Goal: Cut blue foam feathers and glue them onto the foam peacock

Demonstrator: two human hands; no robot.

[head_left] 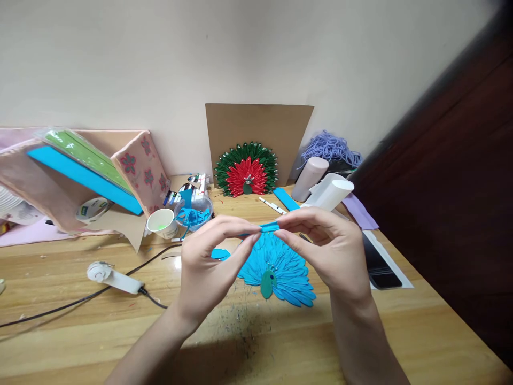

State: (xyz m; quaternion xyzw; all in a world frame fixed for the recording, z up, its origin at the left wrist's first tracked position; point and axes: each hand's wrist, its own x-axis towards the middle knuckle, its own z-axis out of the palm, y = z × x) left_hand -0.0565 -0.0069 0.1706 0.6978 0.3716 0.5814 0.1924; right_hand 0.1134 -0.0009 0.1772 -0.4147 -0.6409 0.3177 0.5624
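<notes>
A small folded blue strip (270, 227) is stretched between my two hands, above the table. My left hand (212, 256) pinches its left end between thumb and fingers. At the right end, my right hand (331, 246) pinches it the same way. Below and behind the hands lies a blue feathered peacock (290, 272) with a green body, partly covered by my fingers. A loose blue piece (220, 254) shows through the gap of my left hand.
A red and green peacock (246, 171) leans on brown cardboard (260, 120) by the wall. At left are a paper cup (162, 223), a tub of blue scraps (194, 214), and a white corded tool (116, 279). White rolls (328, 192) and a phone (385, 275) are at right.
</notes>
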